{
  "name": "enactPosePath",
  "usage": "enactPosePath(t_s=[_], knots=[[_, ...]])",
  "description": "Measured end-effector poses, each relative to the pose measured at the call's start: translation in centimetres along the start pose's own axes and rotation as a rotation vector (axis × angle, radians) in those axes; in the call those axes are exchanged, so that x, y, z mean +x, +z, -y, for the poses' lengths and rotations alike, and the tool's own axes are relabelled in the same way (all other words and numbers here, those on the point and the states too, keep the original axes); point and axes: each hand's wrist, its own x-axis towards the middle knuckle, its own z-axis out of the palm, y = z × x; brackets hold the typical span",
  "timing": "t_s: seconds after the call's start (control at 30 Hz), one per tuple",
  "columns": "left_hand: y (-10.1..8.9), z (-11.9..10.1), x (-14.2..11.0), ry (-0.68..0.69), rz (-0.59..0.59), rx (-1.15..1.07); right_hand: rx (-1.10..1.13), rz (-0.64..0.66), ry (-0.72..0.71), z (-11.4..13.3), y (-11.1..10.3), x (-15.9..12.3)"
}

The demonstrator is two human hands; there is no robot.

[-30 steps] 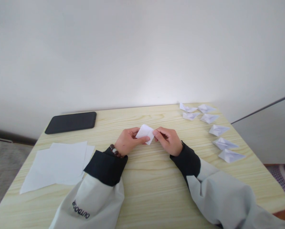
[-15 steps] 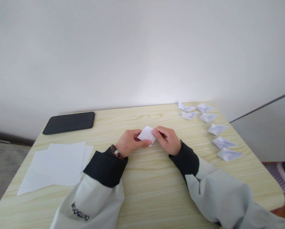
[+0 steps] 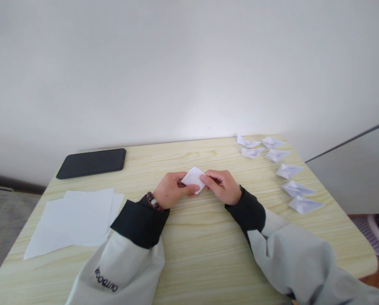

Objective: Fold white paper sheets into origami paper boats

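Note:
A small folded piece of white paper (image 3: 193, 177), roughly diamond-shaped, is held above the middle of the table between both hands. My left hand (image 3: 173, 188), with a beaded bracelet at the wrist, pinches its left and lower edge, thumb on top. On the opposite side, my right hand (image 3: 221, 184) grips the right corner between thumb and fingers. The fingers beneath the paper are partly hidden. Several folded paper boats (image 3: 289, 171) stand toward the right edge of the table.
Loose white paper sheets (image 3: 78, 216) lie overlapping on the left of the wooden table (image 3: 202, 262). Behind them rests a black phone (image 3: 92, 163). A white wall (image 3: 183, 76) rises at the table's back edge. A purple plastic basket (image 3: 365, 231) is beyond the right edge.
The folded paper has shifted slightly left and its upper face now looks smooth, where a crease showed before. Both hands keep their grip almost in place.

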Motion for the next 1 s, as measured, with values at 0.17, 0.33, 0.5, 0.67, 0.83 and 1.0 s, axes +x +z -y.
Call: enactPosePath(t_s=[0.17, 0.33, 0.5, 0.67, 0.83, 1.0], knots=[[-0.32, 0.31, 0.14, -0.036, 0.004, -0.177, 0.011, -0.086, 0.016, -0.06, -0.02, -0.10], [-0.44, 0.69, 0.17, 0.008, 0.018, -0.263, 0.018, -0.085, 0.014, -0.14, -0.01, -0.14], [-0.23, 0.48, 0.09, 0.008, 0.000, -0.189, 0.025, -0.090, 0.032, -0.15, 0.04, -0.13], [-0.09, 0.15, 0.03, 0.006, -0.017, -0.025, -0.046, -0.053, -0.009, -0.10, 0.14, -0.14], [-0.17, 0.54, -0.04, 0.021, 0.010, 0.106, -0.072, -0.023, -0.073, 0.03, 0.12, -0.04], [-0.21, 0.45, -0.14, 0.023, 0.055, 0.103, -0.045, -0.036, -0.096, -0.04, 0.10, -0.03]])
